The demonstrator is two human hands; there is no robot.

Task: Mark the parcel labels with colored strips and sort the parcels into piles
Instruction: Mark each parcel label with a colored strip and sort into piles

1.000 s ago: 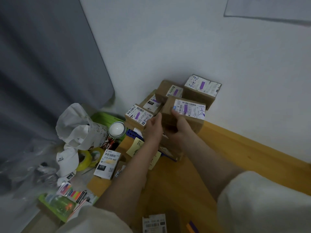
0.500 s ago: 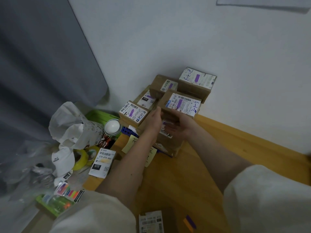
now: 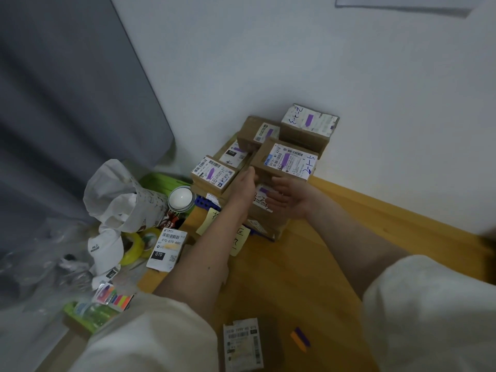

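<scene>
Cardboard stack: brown parcels (image 3: pixel 284 167) piled in the corner against the white wall (image 3: pixel 295 63), each white label carrying a purple strip (image 3: pixel 285 159); the top front parcel sits on the pile.
Left hand: left hand (image 3: pixel 245 183) reaches to the near left edge of that top parcel, fingertips at the cardboard; whether they curl round it cannot be told.
Right hand: right hand (image 3: pixel 288 196) is palm up with fingers spread and relaxed, just below the parcel's front edge, holding nothing.
Around: yellow sticky note (image 3: pixel 212 220) under the left forearm; loose label (image 3: pixel 167 249) beside yellow tape rolls (image 3: pixel 134 248); white paper bag (image 3: pixel 120 194), white lidded tub (image 3: pixel 181 198), colored strips (image 3: pixel 118 299) at lower left.
Near edge: another labeled parcel (image 3: pixel 243 345), with orange and purple tabs (image 3: pixel 300 338) on the wooden table (image 3: pixel 281 277).
Hard to make out: the left forearm hides the pile's lower left; clear plastic by the grey curtain (image 3: pixel 67 89) is blurred.
</scene>
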